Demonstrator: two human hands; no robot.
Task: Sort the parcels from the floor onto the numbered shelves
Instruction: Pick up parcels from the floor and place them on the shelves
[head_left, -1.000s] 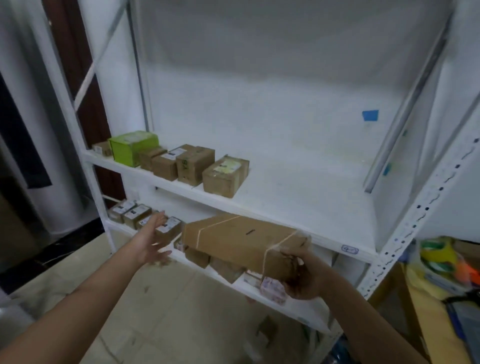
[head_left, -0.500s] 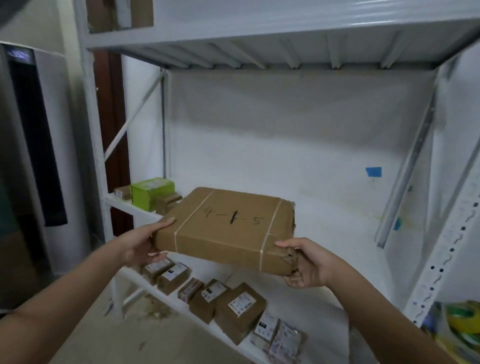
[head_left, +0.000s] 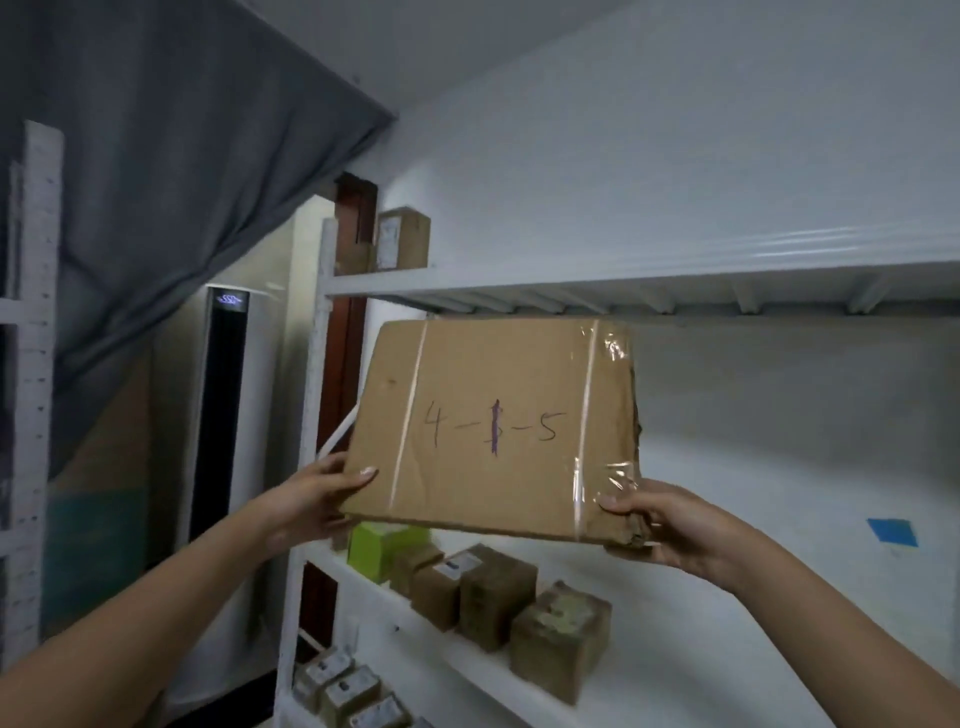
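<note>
A flat cardboard parcel (head_left: 493, 431) is held mid-frame, below the upper shelf (head_left: 623, 270). The left hand (head_left: 317, 493) grasps its lower left corner, and the right hand (head_left: 670, 525) grasps its lower right corner. Handwriting reads "4-1-5", the middle digit overwritten. Beneath, small boxes (head_left: 493, 597) and a green box (head_left: 376, 543) line the middle shelf (head_left: 649, 665).

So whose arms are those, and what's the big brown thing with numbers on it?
No machine here: the arms are a person's. The camera sits on their head, so you see what they see. Their left hand and right hand each grip a bottom corner of a flat, taped cardboard parcel, marked 4, a scribbled-over sign, then 5. They hold it up before a white rack. On the shelf below stand a green box and small brown boxes; a tall box sits on the top shelf.
</note>
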